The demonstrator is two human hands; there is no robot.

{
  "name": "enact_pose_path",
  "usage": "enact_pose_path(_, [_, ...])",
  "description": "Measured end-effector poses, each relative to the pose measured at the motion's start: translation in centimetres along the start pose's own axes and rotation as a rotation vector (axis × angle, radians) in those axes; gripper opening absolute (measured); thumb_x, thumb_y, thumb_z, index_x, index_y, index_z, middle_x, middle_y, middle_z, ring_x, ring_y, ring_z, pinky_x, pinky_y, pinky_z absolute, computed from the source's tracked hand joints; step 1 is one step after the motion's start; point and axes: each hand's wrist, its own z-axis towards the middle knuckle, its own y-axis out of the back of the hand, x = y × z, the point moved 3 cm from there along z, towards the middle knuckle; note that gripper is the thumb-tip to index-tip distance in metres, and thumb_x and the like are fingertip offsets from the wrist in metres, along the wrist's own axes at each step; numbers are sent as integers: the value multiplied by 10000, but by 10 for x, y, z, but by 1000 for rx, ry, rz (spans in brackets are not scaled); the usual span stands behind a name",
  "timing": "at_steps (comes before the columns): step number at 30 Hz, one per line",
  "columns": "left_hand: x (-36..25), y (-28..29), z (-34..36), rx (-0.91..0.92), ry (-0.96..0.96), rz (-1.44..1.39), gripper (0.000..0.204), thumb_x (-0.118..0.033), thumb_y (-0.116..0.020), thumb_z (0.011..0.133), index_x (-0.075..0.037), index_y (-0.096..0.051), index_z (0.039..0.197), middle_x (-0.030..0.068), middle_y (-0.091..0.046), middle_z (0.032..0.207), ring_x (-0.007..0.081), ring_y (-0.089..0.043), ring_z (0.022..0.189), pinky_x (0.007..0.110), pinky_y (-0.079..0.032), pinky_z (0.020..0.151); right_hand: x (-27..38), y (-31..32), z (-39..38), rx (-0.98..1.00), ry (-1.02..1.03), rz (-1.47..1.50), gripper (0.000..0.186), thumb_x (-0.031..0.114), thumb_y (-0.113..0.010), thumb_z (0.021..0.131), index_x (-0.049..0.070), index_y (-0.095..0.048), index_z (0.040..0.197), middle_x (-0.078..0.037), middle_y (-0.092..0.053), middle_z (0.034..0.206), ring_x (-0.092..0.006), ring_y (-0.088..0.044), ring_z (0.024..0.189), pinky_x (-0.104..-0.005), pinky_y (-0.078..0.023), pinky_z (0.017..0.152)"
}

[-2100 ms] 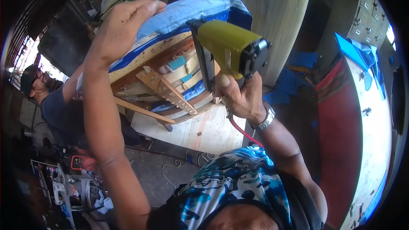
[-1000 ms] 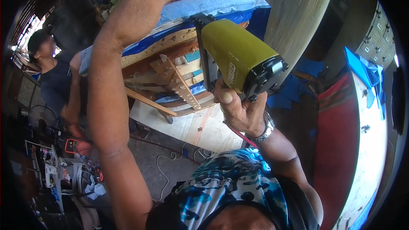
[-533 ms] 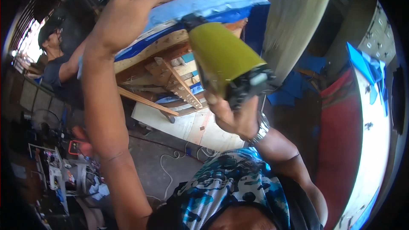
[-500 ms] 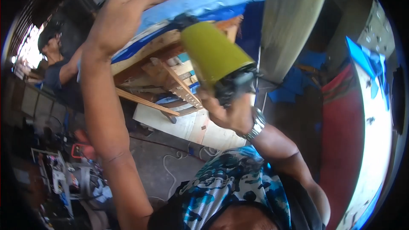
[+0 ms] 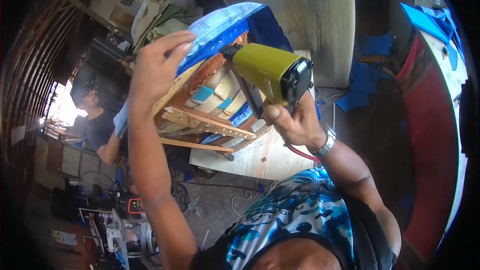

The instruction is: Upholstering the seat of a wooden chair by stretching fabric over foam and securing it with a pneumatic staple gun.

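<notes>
My right hand (image 5: 292, 125) grips a yellow-green pneumatic stapler (image 5: 267, 70) with a red hose below. The stapler's black nose is at the underside of a light-blue fabric edge (image 5: 222, 17), backed by darker blue fabric with several staples along it. My left hand (image 5: 155, 70) has its fingers curled over that same edge, left of the stapler. The upholstered piece has an open wooden frame (image 5: 210, 122) with slats, foam scraps and blue bits inside, and rests on a pale board (image 5: 255, 162).
A co-worker (image 5: 95, 125) stands at the left beside the piece. Folded olive material (image 5: 155, 25) is behind it. A large translucent panel (image 5: 325, 25) stands at the back. A red-sided board (image 5: 430, 160) is at the right, cluttered equipment (image 5: 115, 235) at lower left, cords on the floor.
The whole view has shifted, with arms and frame sitting farther right and slightly lower. The stapler is tilted flatter, and my left hand appears more upright on the fabric edge.
</notes>
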Motion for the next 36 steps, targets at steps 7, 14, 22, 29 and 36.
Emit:
enact_pose_path(7, [-12, -38, 33, -84, 160, 106, 246, -208, -763, 907, -37, -792, 1081, 161, -776, 1132, 265, -748, 1032, 341, -546, 927, -30, 28, 30, -11, 59, 83, 495, 431, -711, 981, -41, -662, 1125, -128, -709, 952, -201, -645, 868, -362, -528, 774])
enact_pose_path(14, [-12, -43, 53, 117, 321, 124, 414, -149, -750, 952, 28, -638, 1309, 137, -752, 1166, 153, -686, 1022, 302, -531, 932, -52, 49, 52, 32, -1, 210, 502, 430, -704, 979, -46, -666, 1135, -107, -710, 962, -201, -651, 881, -363, -535, 778])
enact_pose_path(22, [-21, -51, 59, 122, 449, 204, 504, -236, -797, 879, -22, -663, 1316, 221, -751, 1174, 273, -746, 1044, 375, -551, 930, -67, 57, 76, 103, -13, 250, 427, 409, -725, 979, -11, -671, 1029, -60, -679, 852, -157, -633, 769, -322, -508, 661])
enact_pose_path(29, [-18, -48, 57, 98, 502, 216, 506, -188, -808, 879, -34, -654, 1336, 230, -739, 1227, 250, -737, 1070, 357, -556, 941, -71, 58, 88, 184, 19, 231, 404, 401, -736, 977, 3, -672, 1004, -40, -664, 770, -134, -615, 711, -315, -493, 625])
enact_pose_path(36, [-23, -51, 59, 62, 509, 220, 489, -174, -809, 876, -25, -656, 1316, 222, -746, 1210, 223, -742, 1020, 346, -566, 900, -68, 58, 97, 146, 49, 247, 428, 411, -746, 969, -10, -686, 1018, -68, -683, 795, -162, -637, 734, -337, -518, 656])
